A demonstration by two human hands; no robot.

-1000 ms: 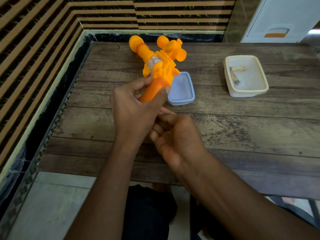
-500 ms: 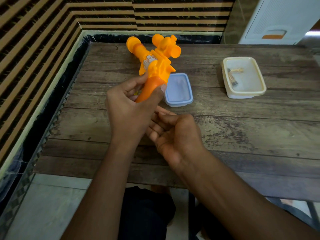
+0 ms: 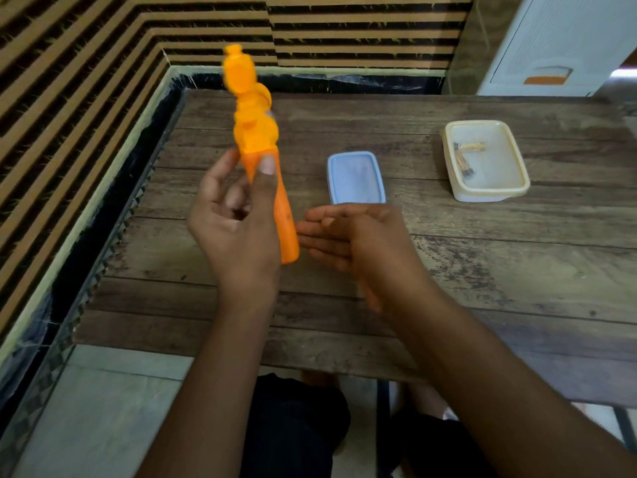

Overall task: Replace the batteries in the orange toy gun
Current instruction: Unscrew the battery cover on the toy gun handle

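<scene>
Head view: left hand point(image 3: 238, 225) grip clamped on the orange toy gun point(image 3: 255, 132); right hand point(image 3: 358, 236) flat, grip apart, beside it

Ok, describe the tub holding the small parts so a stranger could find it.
Look at the wooden table. On its right side sits a cream rectangular tub, open, with small items inside. Unlike the flat blue lid nearer the middle, it has raised walls.

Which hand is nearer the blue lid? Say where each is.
Right. The right hand is just before the blue lid; the left hand, holding the gun, is off to its left.
</scene>
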